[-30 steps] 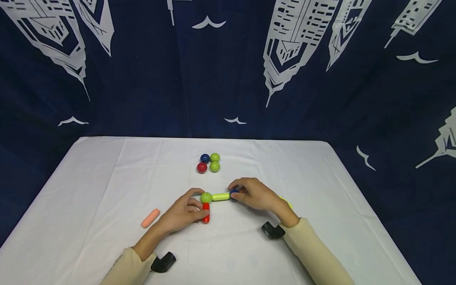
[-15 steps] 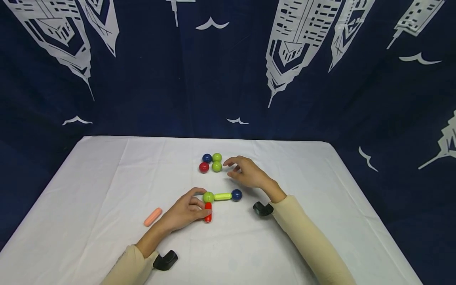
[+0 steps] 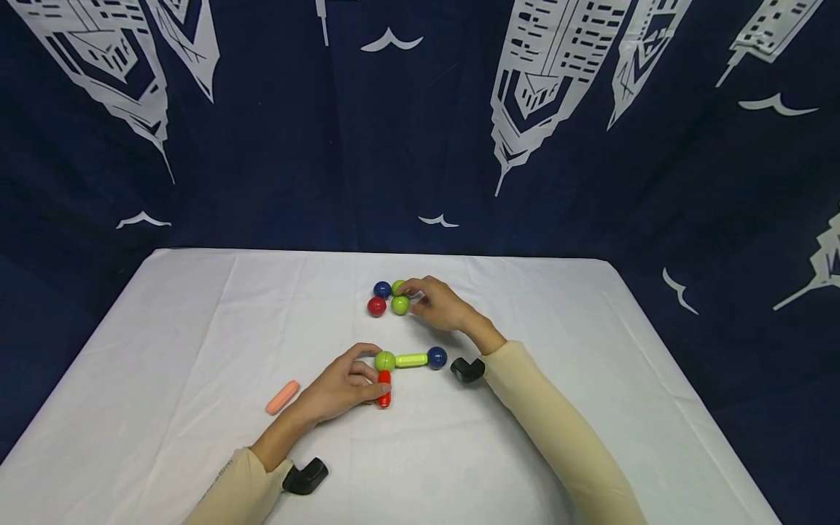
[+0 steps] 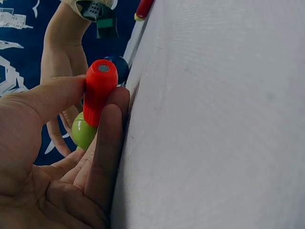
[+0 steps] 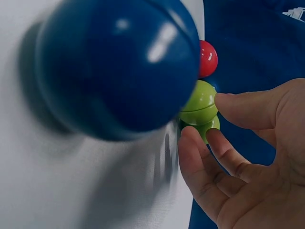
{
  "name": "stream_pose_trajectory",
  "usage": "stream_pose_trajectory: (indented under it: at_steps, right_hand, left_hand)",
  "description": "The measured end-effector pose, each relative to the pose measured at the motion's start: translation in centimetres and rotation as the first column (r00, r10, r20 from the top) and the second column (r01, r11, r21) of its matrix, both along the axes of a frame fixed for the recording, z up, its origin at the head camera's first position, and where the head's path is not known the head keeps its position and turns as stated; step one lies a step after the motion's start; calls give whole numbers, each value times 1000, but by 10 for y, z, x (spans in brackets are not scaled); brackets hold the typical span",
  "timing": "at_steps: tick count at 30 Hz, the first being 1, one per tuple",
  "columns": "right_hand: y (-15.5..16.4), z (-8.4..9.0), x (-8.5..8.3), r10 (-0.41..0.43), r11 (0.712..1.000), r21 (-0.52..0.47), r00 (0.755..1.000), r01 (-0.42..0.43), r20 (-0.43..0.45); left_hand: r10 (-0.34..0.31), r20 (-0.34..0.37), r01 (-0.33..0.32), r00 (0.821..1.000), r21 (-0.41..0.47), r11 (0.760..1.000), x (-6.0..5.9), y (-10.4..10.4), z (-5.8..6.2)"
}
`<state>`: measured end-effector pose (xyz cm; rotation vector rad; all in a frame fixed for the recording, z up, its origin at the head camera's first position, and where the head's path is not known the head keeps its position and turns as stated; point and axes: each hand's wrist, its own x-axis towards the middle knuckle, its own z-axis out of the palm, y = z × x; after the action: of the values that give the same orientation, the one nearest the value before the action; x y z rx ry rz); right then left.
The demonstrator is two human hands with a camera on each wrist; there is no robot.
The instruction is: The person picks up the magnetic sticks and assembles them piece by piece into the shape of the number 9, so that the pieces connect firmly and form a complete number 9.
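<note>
1 white-covered table (image 3: 197,350), navy printed backdrop (image 3: 420,146), left hand (image 3: 341,386) pinching red rod (image 4: 100,90)

Workspace: white-clothed table (image 3: 446,467), printed backdrop (image 3: 407,138)

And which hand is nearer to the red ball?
Right. The right hand is at the green balls beside the red ball; the left hand is farther off, nearer the person, gripping the red rod.

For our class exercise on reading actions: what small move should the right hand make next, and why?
Probably pinch the green ball beside the red ball: the right hand is right there, and the red stick in the left hand has a bare end.
</note>
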<state>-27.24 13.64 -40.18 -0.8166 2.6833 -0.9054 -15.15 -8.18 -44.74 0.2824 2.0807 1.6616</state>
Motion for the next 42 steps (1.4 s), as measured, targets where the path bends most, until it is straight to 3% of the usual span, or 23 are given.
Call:
stream_pose_trajectory:
  at_steps: [24,42]
  right_hand:
    - [-7,-5,2,21,996,92,1000,-20,-16]
    - [3,-2,15,11,998,63,1000,-12,6]
  left_hand:
    - [-5,-5,5,1000,19,1000,2,0,5]
    - [1,-38,-1,999,8,1000,3,0,2]
